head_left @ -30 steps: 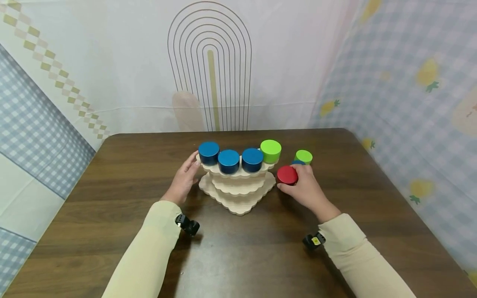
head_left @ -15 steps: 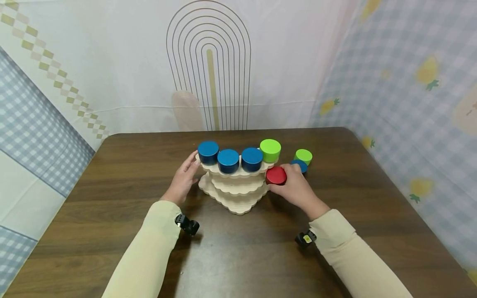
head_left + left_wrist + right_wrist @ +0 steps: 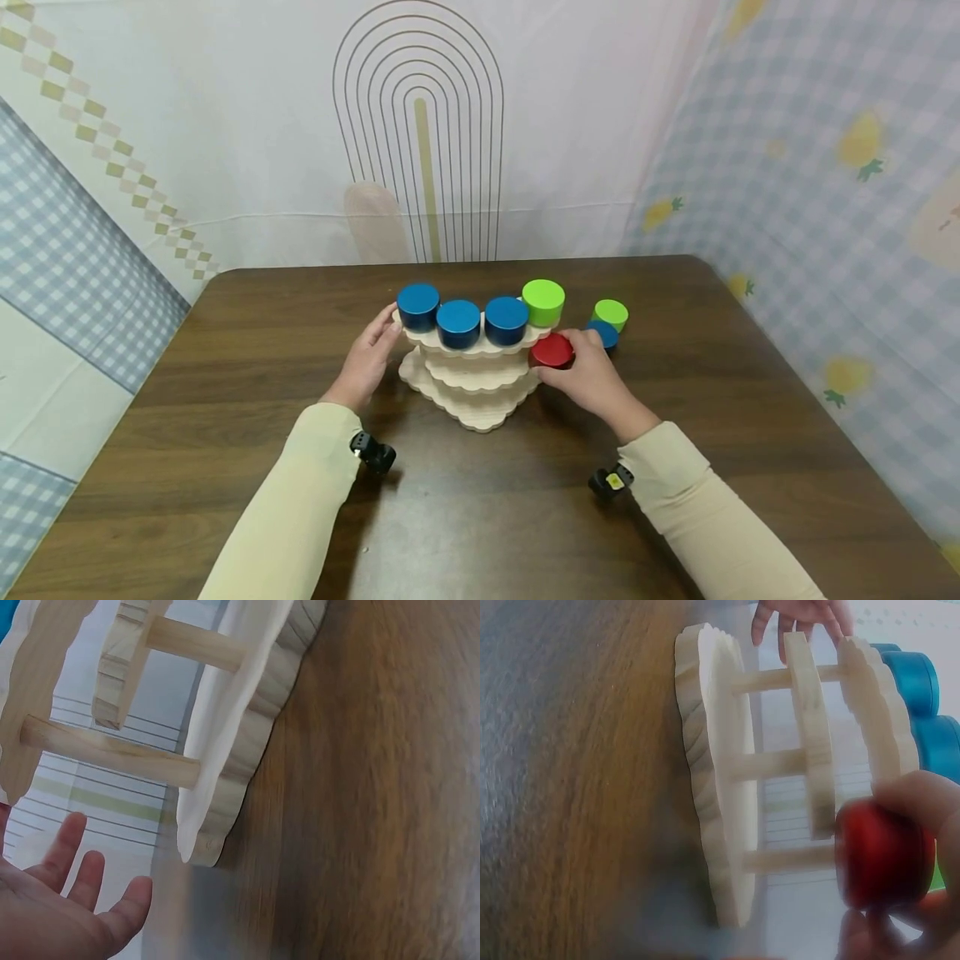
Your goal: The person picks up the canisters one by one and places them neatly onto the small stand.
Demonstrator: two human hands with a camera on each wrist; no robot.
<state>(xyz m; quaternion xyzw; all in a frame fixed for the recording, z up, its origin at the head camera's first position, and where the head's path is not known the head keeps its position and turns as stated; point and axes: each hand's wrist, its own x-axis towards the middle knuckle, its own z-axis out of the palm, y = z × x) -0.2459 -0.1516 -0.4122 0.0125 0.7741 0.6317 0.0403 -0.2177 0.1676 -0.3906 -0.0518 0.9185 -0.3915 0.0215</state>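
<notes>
A pale wooden three-tier stand [image 3: 480, 408] with scalloped shelves stands mid-table. On its top shelf sit three blue cylinders [image 3: 458, 323] and a green cylinder [image 3: 543, 302]. My right hand [image 3: 596, 383] grips a glossy red cylinder [image 3: 552, 351] between thumb and fingers, at the stand's right side. In the right wrist view this red cylinder [image 3: 885, 855] overlaps the middle shelf's end. My left hand [image 3: 365, 362] is at the top shelf's left edge, fingertips against it. Its lower fingers [image 3: 84, 879] are spread and hold nothing in the left wrist view.
Behind my right hand, a second green cylinder [image 3: 611, 313] and a flatter-looking blue one [image 3: 602, 334] stand on the brown wooden table [image 3: 480, 533]. Round posts [image 3: 112, 754] join the shelves. A patterned cloth [image 3: 570, 125] hangs beyond the table's back edge.
My right hand has carried the red cylinder left, up to the stand's right side, uncovering more of the blue cylinder behind it. My left hand has stayed almost still.
</notes>
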